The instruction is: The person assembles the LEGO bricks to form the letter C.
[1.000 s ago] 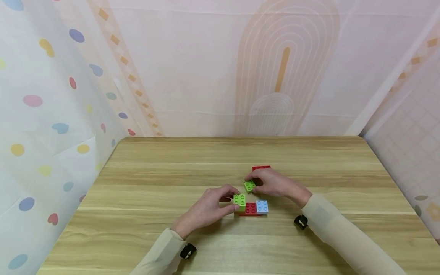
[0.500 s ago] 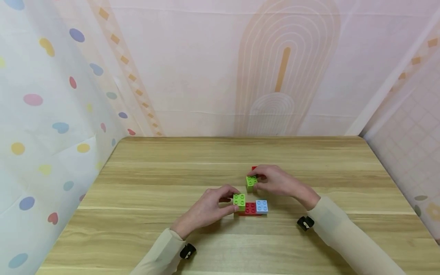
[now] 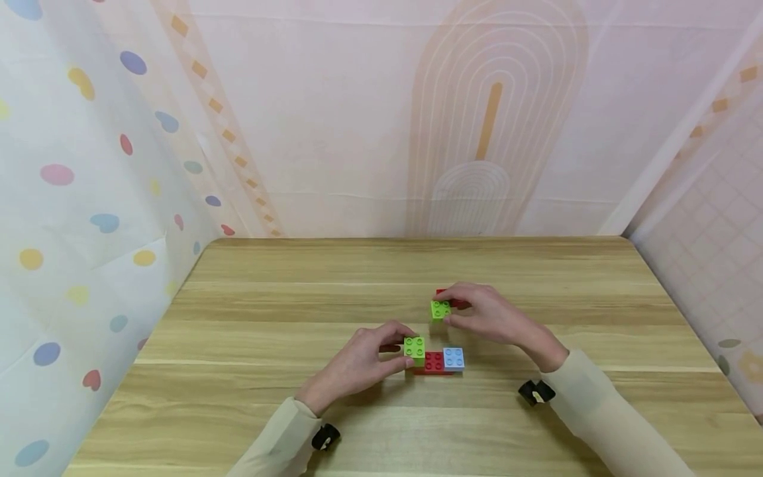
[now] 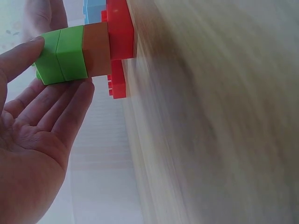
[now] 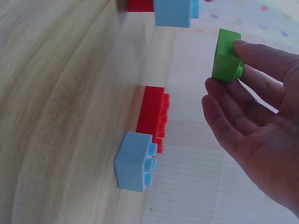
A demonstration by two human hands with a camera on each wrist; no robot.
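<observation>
Right hand [image 3: 485, 313] pinches a green block [image 3: 440, 309] above the bench [image 3: 381, 430]

Just right of centre in the head view, thumb and fingers grip the block's sides. Below centre, the left hand [image 3: 360, 358] pinches a stack [image 3: 414, 351]: two green pieces [image 4: 71, 53] over an orange-brown piece [image 4: 96, 49], on the left end of a red base [image 3: 434, 362]. A light blue block [image 3: 454, 358] sits at that base's right end. Low in the right wrist view, another light blue block [image 5: 132, 162] stands just beside a red block [image 5: 152, 109]
</observation>
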